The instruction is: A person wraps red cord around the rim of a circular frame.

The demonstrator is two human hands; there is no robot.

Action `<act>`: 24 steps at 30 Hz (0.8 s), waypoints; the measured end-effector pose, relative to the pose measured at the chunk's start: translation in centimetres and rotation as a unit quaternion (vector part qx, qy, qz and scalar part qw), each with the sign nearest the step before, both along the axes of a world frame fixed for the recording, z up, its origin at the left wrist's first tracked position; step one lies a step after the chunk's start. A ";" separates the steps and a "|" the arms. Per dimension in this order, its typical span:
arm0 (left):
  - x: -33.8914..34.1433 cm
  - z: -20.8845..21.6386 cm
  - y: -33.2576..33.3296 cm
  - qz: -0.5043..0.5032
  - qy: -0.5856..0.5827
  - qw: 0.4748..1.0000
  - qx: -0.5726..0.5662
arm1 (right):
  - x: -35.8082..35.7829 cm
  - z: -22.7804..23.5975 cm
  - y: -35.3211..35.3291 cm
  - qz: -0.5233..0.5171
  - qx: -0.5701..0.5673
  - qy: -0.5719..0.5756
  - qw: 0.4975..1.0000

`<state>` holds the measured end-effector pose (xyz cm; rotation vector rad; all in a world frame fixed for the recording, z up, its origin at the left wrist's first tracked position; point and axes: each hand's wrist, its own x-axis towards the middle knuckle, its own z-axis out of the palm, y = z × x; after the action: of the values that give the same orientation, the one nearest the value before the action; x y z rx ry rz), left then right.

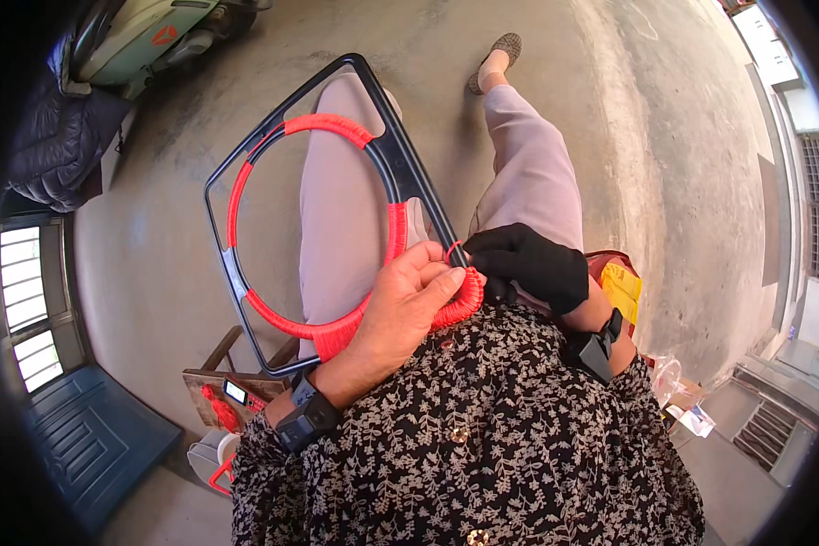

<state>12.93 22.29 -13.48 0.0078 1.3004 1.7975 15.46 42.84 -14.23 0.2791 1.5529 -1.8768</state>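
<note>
A black frame (416, 173) with an inner ring rests tilted across my lap. Bright red cord (398, 227) is wound tightly around parts of the ring, with bare black stretches between. My bare left hand (393, 305) is closed on the frame's near right corner, thumb and fingertips pressed at the straight bar. Beside that thumb, a thick red wrapped section (460, 305) curves toward my body. My right hand (537, 264), in a black glove, has its fingers bent together at the end of the bar, where a thin red strand (453, 247) loops around it. The right fingertips are partly hidden.
At lower left, a wooden stool (211, 380) bears a red phone (243, 395) and loose red cord. A white container (211, 455) stands below it. A yellow package (621, 293) sits by my right arm. A scooter (141, 45) and dark jacket (68, 136) are at upper left.
</note>
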 end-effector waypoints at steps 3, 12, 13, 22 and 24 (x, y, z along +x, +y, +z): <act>0.1 0.1 0.1 0.012 0.013 0.999 -0.028 | 0.3 -0.8 -0.1 -0.029 0.007 0.004 1.000; -0.3 0.5 0.1 -0.020 0.036 0.998 -0.051 | 1.5 2.0 1.9 -0.130 0.004 0.013 0.991; -0.3 0.5 0.2 -0.019 0.036 0.998 -0.050 | 1.7 1.8 2.2 -0.126 0.043 0.028 0.991; -0.1 0.0 0.3 -0.020 0.042 0.998 -0.047 | 2.0 2.8 -1.1 -0.121 0.260 0.169 0.943; 0.0 -0.2 0.2 -0.025 0.026 0.998 -0.044 | 2.1 2.5 0.0 0.042 0.328 0.189 0.925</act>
<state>12.98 22.48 -13.68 0.0385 1.4034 1.7061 17.54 42.86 -11.74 0.1356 2.3979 -1.3364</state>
